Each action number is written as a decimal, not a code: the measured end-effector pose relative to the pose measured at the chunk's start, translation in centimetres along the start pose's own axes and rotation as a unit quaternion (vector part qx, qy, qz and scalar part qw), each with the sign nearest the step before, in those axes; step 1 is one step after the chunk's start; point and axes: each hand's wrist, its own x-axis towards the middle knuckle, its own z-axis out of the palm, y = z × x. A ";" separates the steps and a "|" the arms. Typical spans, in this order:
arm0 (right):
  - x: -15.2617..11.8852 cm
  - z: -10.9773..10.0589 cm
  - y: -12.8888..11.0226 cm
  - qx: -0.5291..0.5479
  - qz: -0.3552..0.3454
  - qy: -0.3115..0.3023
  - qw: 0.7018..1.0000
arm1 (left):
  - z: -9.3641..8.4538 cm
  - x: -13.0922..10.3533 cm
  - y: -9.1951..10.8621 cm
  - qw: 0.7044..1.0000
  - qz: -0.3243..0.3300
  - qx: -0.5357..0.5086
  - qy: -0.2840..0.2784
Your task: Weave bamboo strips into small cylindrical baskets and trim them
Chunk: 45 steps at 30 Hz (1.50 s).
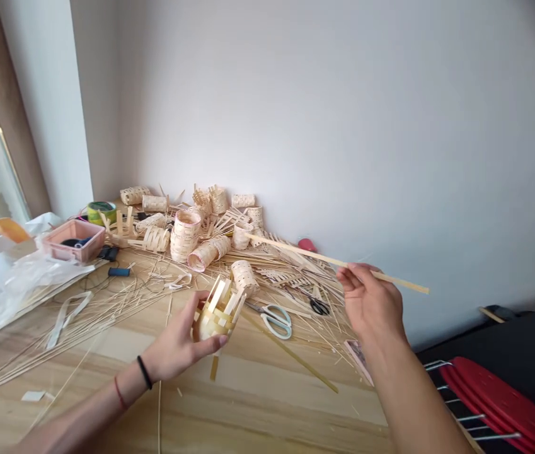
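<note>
The step in hand appears to be weaving a small basket, which sits at lower centre of the frame in the left hand, its digits wrapped about the wall and its uprights pointing up. The right hand, right of centre, has its grip narrowed to a pinch on a pale strip, held aloft and apart from the basket, with one end reaching left and the other sticking out past the hand. The next move probably calls for bringing an end of that strip to the uprights and threading it in and out, while the left grip steadies the wall without crushing it. The strip's far end overlaps the heap of woven cylinders in the view, so a sweep that way could snag. Scissors lie just right of the basket. Behind, the wall limits reach; at lower right the counter ends beside a red seat. The most room is at bottom centre, where wood shows between a few scraps.
</note>
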 end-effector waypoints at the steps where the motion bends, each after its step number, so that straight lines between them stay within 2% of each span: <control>1: -1.2 -0.2 0.5 0.018 0.022 0.000 1.000 | 0.0 0.1 -0.1 1.000 0.000 0.009 0.007; 5: -5.6 0.2 1.7 0.070 0.106 -0.032 0.991 | -0.3 0.3 -0.3 0.996 0.016 0.084 0.004; 9: -9.5 0.9 2.9 0.092 0.168 -0.092 0.977 | -0.5 0.4 -0.9 0.993 -0.007 0.119 0.021; 11: -11.1 1.0 3.9 0.095 0.175 -0.127 0.972 | -0.5 0.3 -1.0 0.992 -0.018 0.127 0.020; 14: -12.6 0.6 5.2 0.103 0.168 -0.136 0.971 | -0.4 0.3 -0.7 0.992 -0.023 0.127 0.015; 17: -13.0 0.0 5.6 0.103 0.169 -0.146 0.969 | -0.3 0.1 0.1 0.993 -0.032 0.108 0.015; 21: -12.7 -0.3 4.9 0.125 0.194 -0.169 0.958 | -0.3 -0.5 1.2 0.997 -0.045 0.065 -0.006; 26: -12.4 -0.2 4.4 0.170 0.228 -0.174 0.943 | -0.5 -1.2 1.4 0.995 -0.065 -0.016 -0.069; 31: -12.4 -0.2 4.4 0.192 0.222 -0.150 0.944 | -0.8 -1.5 0.9 0.996 -0.066 -0.010 -0.064; 38: -13.0 0.3 4.2 0.204 0.273 -0.195 0.920 | -0.5 -1.8 1.3 0.995 -0.062 -0.021 -0.078; 45: -13.3 0.1 4.7 0.186 0.270 -0.214 0.920 | -0.5 -1.8 1.3 0.996 -0.061 -0.026 -0.064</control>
